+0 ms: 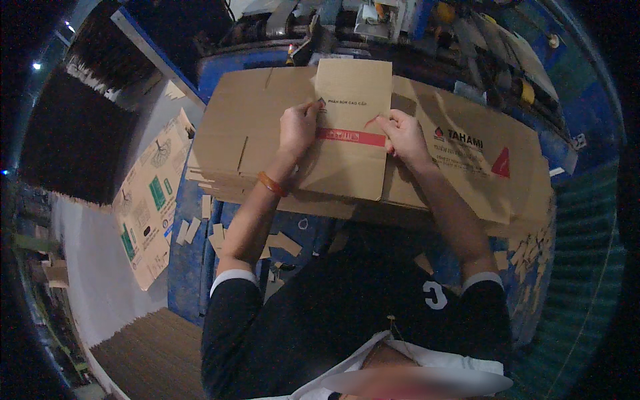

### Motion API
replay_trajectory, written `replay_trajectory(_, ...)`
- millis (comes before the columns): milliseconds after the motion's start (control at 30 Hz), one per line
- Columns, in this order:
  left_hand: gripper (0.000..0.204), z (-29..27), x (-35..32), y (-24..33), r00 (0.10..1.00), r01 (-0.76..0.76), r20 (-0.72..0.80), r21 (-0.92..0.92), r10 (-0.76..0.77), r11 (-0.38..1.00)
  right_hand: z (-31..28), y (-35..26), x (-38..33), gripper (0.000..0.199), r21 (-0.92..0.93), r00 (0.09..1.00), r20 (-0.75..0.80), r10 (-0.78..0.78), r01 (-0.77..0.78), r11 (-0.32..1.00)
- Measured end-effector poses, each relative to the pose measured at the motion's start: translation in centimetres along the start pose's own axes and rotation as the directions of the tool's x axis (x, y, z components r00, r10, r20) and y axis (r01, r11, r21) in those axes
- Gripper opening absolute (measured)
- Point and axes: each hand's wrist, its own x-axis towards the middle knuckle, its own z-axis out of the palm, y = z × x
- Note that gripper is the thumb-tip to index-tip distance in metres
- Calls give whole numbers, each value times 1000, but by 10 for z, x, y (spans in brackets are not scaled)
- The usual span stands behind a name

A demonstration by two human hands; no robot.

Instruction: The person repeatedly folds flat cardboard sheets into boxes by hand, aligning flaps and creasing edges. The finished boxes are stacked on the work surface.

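A flat brown cardboard carton panel (pixel 353 83) with a red stripe and dark print lies in front of me, on top of a stack of flattened cardboard boxes (pixel 247 120). My left hand (pixel 299 130) is closed at the panel's left edge, fingers curled, with an orange band on that wrist. At its right edge, level with the stripe, the fingers of my right hand (pixel 405 137) are pinched together. The exact grip of the fingertips is partly hidden. Right of the panel, a printed box face (pixel 477 157) with a red triangle shows on the stack.
Beyond the stack stands a dark machine (pixel 327 40) with rollers. Small cardboard offcuts (pixel 283 243) litter the blue surface nearer me. At left lie printed cardboard sheets (pixel 150 200) and a dark stack of sheets (pixel 80 133); another cardboard stack (pixel 150 350) stands lower left.
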Motion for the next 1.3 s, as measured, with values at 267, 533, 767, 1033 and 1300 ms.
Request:
replay_trajectory(267,25,6,2,4,984,-131,-84,251,157,959,2,-1,3,55,-604,975,-123,-182,72,794)
replay_trajectory(533,23,8,8,7,986,-164,55,406,155,899,-91,7,-145,69,-951,912,-20,-409,109,290)
replay_trajectory(767,66,-28,-27,46,863,-503,274,373,425,780,-127,44,-214,88,-967,980,-45,-195,6,255)
replay_trajectory(1033,68,-32,-91,27,582,-811,666,427,467,401,-125,28,-188,80,-956,995,-85,-53,-66,287)
replay_trajectory(1300,66,-37,-81,21,505,-861,741,398,443,317,-136,15,-159,80,-952,999,-37,-4,-34,304)
